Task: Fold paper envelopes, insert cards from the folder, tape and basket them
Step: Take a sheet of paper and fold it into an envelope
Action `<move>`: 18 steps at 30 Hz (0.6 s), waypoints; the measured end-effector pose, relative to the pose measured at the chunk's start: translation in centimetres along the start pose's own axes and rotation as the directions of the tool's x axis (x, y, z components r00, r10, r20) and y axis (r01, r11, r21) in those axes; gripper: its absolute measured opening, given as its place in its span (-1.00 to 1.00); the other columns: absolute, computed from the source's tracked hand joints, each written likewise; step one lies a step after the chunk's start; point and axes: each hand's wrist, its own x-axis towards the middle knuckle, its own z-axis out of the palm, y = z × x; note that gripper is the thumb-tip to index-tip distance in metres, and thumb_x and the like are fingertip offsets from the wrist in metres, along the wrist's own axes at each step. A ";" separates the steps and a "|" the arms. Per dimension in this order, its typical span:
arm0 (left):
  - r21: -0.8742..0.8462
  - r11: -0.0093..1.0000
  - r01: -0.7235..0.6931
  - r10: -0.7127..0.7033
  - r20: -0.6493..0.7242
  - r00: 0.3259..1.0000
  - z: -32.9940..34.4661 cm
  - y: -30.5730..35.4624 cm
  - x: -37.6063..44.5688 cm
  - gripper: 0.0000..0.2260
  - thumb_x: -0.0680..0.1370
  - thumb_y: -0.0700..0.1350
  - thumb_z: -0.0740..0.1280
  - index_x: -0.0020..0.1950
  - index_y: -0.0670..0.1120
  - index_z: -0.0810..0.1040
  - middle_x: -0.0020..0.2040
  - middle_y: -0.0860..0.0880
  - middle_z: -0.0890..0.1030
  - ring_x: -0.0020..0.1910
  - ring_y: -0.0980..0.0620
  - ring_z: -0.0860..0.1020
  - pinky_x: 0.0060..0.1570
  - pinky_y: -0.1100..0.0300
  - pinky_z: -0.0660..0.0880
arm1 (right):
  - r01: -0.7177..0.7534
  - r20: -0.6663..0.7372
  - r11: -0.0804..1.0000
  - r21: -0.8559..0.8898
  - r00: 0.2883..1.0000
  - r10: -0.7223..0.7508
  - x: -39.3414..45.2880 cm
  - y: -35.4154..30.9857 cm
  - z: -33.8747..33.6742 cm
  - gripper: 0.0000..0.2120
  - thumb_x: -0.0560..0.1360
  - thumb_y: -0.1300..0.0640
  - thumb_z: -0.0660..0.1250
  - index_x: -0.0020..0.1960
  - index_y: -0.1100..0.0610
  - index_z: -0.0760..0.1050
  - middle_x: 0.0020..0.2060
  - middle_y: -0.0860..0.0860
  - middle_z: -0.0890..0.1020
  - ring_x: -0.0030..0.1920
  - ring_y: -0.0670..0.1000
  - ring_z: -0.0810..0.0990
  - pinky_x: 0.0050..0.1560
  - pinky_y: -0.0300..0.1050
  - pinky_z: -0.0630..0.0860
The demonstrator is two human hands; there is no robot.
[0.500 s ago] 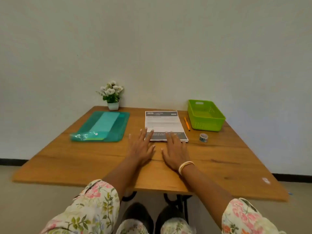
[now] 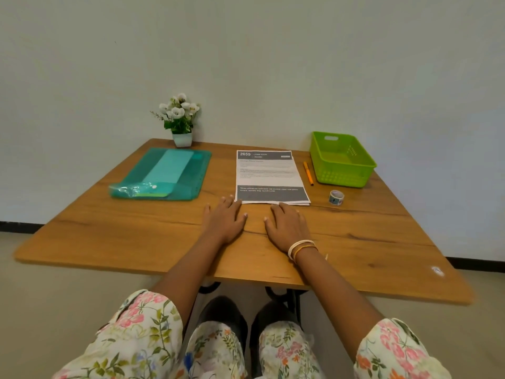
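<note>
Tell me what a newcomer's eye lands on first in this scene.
The bright green basket at the table's far right corner stands out most, matched by the teal folder lying flat on the far left. Between them sits a printed sheet, and just in front of it the left hand and right hand rest flat on the wooden table.

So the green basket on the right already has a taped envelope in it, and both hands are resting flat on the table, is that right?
Not quite. The head view shows the green basket with nothing in it. The rest stands: the left hand and right hand lie flat on the table, near the printed sheet.
</note>
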 end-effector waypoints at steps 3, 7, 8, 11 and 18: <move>-0.025 1.000 0.005 -0.006 -0.010 1.000 -0.1 0.0 -0.2 -0.51 0.62 0.18 0.04 0.53 0.07 0.20 0.57 -0.01 0.13 0.55 0.00 0.06 0.47 -0.18 -0.06 | 0.003 -0.006 1.000 0.007 1.000 -0.003 0.1 0.2 0.1 -0.54 0.58 -0.11 0.11 0.38 0.09 0.35 0.35 0.08 0.43 0.35 0.08 0.38 0.33 0.02 0.30; -0.031 0.999 0.007 -0.008 -0.022 1.000 -0.1 0.0 -0.3 -0.51 0.62 0.17 0.05 0.53 0.07 0.20 0.57 0.00 0.14 0.55 0.01 0.07 0.47 -0.17 -0.05 | 0.016 -0.019 1.000 0.005 1.000 -0.016 0.1 0.3 0.4 -0.55 0.57 -0.10 0.12 0.38 0.09 0.36 0.35 0.08 0.43 0.35 0.07 0.38 0.33 0.02 0.31; -0.035 0.999 0.008 -0.009 -0.026 1.000 -0.1 0.1 -0.4 -0.51 0.62 0.17 0.06 0.53 0.07 0.20 0.57 0.00 0.15 0.55 0.01 0.07 0.47 -0.16 -0.05 | 0.007 -0.024 1.000 0.011 1.000 -0.007 0.1 0.3 0.4 -0.55 0.57 -0.09 0.13 0.37 0.10 0.37 0.35 0.08 0.43 0.35 0.08 0.38 0.32 0.02 0.32; -0.069 0.998 0.011 -0.014 -0.044 0.999 0.0 0.1 -0.4 -0.46 0.60 0.17 0.09 0.55 0.04 0.12 0.56 -0.02 0.16 0.54 0.00 0.11 0.47 -0.16 -0.02 | -0.004 -0.147 1.000 0.021 0.989 0.007 0.6 0.1 0.6 -0.61 0.51 0.01 0.24 0.30 0.12 0.44 0.30 0.13 0.47 0.30 0.11 0.44 0.28 0.04 0.40; -0.043 0.989 0.142 -0.146 -0.099 0.984 0.1 -0.4 0.2 -0.46 0.59 0.16 0.11 0.51 -0.06 0.23 0.55 -0.09 0.18 0.53 -0.04 0.13 0.48 -0.12 0.04 | 0.236 -0.187 0.970 -0.053 0.952 -0.242 4.2 -1.8 1.1 -0.63 0.51 0.14 0.32 0.30 0.18 0.45 0.21 0.13 0.56 0.20 0.10 0.52 0.25 -0.03 0.43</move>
